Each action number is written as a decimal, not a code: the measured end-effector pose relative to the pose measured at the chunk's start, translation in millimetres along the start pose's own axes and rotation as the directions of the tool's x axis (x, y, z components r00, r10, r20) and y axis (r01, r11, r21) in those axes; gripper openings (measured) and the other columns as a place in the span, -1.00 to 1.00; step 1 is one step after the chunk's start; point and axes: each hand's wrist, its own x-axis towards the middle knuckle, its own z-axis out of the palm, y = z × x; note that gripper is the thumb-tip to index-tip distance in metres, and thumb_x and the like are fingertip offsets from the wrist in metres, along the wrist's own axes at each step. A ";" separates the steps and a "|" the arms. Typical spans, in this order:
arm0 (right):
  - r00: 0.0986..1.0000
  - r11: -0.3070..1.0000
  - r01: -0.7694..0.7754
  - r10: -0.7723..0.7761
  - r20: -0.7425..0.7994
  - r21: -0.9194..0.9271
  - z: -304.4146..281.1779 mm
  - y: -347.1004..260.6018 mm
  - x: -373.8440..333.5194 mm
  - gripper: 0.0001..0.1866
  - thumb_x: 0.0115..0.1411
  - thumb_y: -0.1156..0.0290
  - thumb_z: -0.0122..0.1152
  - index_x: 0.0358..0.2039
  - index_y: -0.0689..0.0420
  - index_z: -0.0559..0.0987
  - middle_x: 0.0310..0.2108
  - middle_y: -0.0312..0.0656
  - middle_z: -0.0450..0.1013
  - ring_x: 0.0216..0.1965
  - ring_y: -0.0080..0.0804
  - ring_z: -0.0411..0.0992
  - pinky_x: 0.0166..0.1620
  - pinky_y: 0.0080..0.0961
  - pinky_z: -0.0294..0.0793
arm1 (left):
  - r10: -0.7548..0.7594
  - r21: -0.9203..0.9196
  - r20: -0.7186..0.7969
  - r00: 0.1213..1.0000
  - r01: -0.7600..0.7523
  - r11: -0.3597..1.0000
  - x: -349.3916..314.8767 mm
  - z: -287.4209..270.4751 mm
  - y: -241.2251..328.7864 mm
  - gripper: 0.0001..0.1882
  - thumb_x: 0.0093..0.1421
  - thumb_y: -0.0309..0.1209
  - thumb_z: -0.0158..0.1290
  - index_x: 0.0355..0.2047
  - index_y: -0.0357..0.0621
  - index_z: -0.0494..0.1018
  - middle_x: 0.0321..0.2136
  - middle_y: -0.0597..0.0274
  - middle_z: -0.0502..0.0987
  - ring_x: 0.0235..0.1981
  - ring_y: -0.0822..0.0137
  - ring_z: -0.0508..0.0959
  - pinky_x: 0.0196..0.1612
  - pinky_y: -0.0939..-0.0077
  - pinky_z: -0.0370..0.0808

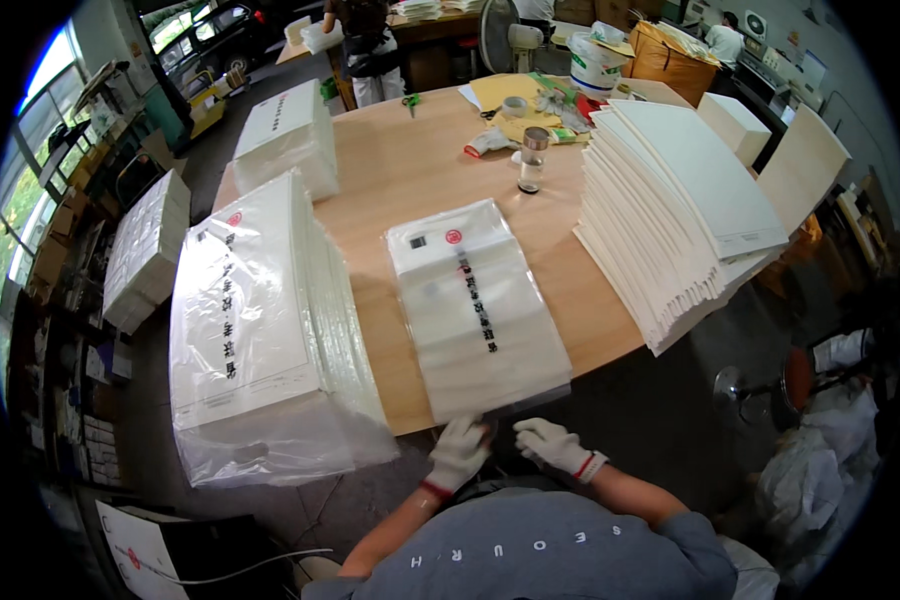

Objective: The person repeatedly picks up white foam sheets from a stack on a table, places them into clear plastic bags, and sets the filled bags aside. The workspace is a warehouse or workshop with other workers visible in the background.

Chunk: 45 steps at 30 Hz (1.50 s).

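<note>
My left hand, in a white glove with a red cuff, is at the table's near edge. Its fingers are curled in by the lower end of a clear plastic bag; whether they pinch anything is hidden. To its right, my right hand, gloved alike, hovers off the table edge with fingers partly bent and apart, nothing seen in them. The bag lies flat, printed with dark characters and a red round mark. Left of it leans a tall stack of bagged white boards. A fanned stack of bare white boards stands at the right.
The wooden table also bears a glass jar, green scissors, loose gloves, tape, a white bucket and another bagged stack. A stool stands right. Two or more people work at the back.
</note>
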 end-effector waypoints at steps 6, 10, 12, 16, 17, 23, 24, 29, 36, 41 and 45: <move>0.983 0.998 -0.056 0.058 -0.177 0.017 -43.7 5.8 -30.0 -0.66 0.21 0.26 -0.01 -0.09 0.21 0.39 -0.38 -0.18 0.46 -0.44 -0.52 0.44 -0.37 -0.58 0.46 | 0.132 0.110 0.021 0.991 -0.133 0.985 73.9 56.9 -26.8 -0.86 -0.07 -0.42 0.05 -0.44 -0.10 0.47 -0.41 0.18 0.46 -0.32 0.16 0.42 -0.23 0.34 0.36; 0.990 0.981 -0.121 0.130 -0.055 0.153 -35.2 -13.6 -5.4 -0.64 0.22 0.21 -0.01 -0.07 0.18 0.40 -0.38 -0.19 0.45 -0.44 -0.49 0.43 -0.35 -0.54 0.47 | 0.074 -0.063 0.248 0.966 -0.060 0.996 86.2 40.9 -45.2 -0.92 -0.02 -0.42 0.00 -0.51 -0.09 0.48 -0.54 0.20 0.49 -0.37 0.22 0.43 -0.26 0.39 0.36; 0.994 0.961 -0.005 0.035 -0.101 0.275 -13.9 -33.5 25.6 -0.66 0.21 0.20 0.01 -0.12 0.16 0.44 -0.39 -0.24 0.44 -0.39 -0.50 0.43 -0.32 -0.52 0.47 | 0.025 -0.200 0.205 0.978 0.017 0.980 89.3 43.5 -48.9 -0.87 0.06 -0.39 -0.04 -0.54 -0.13 0.45 -0.60 0.18 0.46 -0.41 0.24 0.43 -0.27 0.41 0.36; 0.904 0.954 0.263 -0.295 -0.309 -0.140 -11.9 -20.1 109.5 -0.69 0.09 0.16 0.12 -0.33 0.17 0.55 -0.36 -0.15 0.47 -0.29 -0.34 0.42 -0.25 -0.43 0.43 | -0.152 -0.376 -0.020 0.988 0.133 0.917 107.3 50.8 -86.1 -0.80 0.17 -0.38 -0.12 -0.55 -0.17 0.39 -0.65 0.22 0.39 -0.49 0.29 0.42 -0.30 0.44 0.37; 0.882 0.902 0.146 -0.304 -0.359 -0.406 -25.9 -18.7 115.9 -0.69 0.05 0.16 0.15 -0.38 0.17 0.57 -0.35 -0.12 0.47 -0.27 -0.30 0.41 -0.23 -0.40 0.42 | -0.194 -0.617 -0.016 0.981 0.143 0.774 114.0 38.2 -98.6 -0.81 0.18 -0.37 -0.13 -0.53 -0.16 0.38 -0.64 0.25 0.38 -0.50 0.31 0.42 -0.31 0.46 0.38; 0.317 0.355 0.359 -0.916 -0.245 -0.863 -42.7 -88.0 81.9 -0.63 -0.02 0.23 0.14 -0.21 0.16 0.45 -0.23 -0.03 0.38 -0.20 -0.05 0.33 -0.14 -0.25 0.35 | -0.579 -0.964 0.200 0.791 0.264 0.028 183.9 -34.7 -82.1 -0.82 0.21 -0.34 -0.08 -0.29 -0.20 0.31 -0.47 0.26 0.42 -0.51 0.47 0.41 -0.38 0.66 0.37; 0.172 0.236 0.494 -0.970 -0.172 -0.836 -21.3 -111.8 79.0 -0.62 0.01 0.28 0.10 -0.16 0.16 0.39 -0.19 -0.01 0.35 -0.15 -0.01 0.30 -0.12 -0.23 0.32 | -0.520 -0.937 0.223 0.825 0.329 0.121 192.2 -42.0 -64.3 -0.80 0.20 -0.36 -0.06 -0.24 -0.22 0.29 -0.44 0.25 0.44 -0.51 0.49 0.41 -0.39 0.67 0.37; 0.788 0.570 0.281 -0.596 -0.153 -0.772 1.6 -45.1 184.4 -0.77 0.04 0.40 0.03 -0.26 0.16 0.39 -0.21 0.07 0.33 -0.16 0.08 0.30 -0.13 -0.17 0.33 | -0.298 -0.678 0.238 0.924 0.378 0.630 218.5 -73.0 39.2 -0.57 0.16 -0.46 -0.02 0.00 -0.33 0.17 -0.40 0.23 0.50 -0.55 0.57 0.36 -0.50 0.71 0.34; 0.787 0.424 0.535 -0.563 0.250 -0.731 -35.3 -66.5 92.1 -0.68 0.11 0.33 0.03 -0.11 0.15 0.44 -0.39 -0.06 0.46 -0.34 -0.06 0.44 -0.22 -0.32 0.43 | -0.218 -0.304 0.030 0.975 0.217 0.928 198.3 -53.8 40.6 -0.50 0.05 -0.44 0.09 0.01 -0.23 0.23 -0.48 0.19 0.48 -0.50 0.35 0.45 -0.42 0.47 0.42; 0.467 0.148 0.510 -0.875 0.129 -0.848 -142.4 -209.7 -62.9 -0.75 0.05 0.43 0.16 -0.22 0.20 0.50 -0.30 -0.08 0.46 -0.28 -0.20 0.44 -0.20 -0.42 0.43 | 0.086 0.201 -0.231 0.969 -0.039 0.979 168.0 -56.8 53.5 -0.47 -0.12 -0.40 0.20 -0.10 -0.21 0.31 -0.43 0.10 0.45 -0.40 0.09 0.46 -0.33 0.28 0.41; 0.311 0.016 -0.024 -0.950 -0.022 -1.000 -217.4 -270.2 -87.0 -0.57 0.05 0.30 0.16 -0.05 0.14 0.39 -0.18 -0.05 0.39 -0.15 -0.06 0.36 -0.11 -0.28 0.36 | 0.223 0.342 -0.376 0.899 -0.088 0.935 160.1 -61.7 71.6 -0.47 -0.23 -0.40 0.24 -0.19 -0.19 0.37 -0.41 0.11 0.47 -0.28 0.06 0.43 -0.28 0.23 0.38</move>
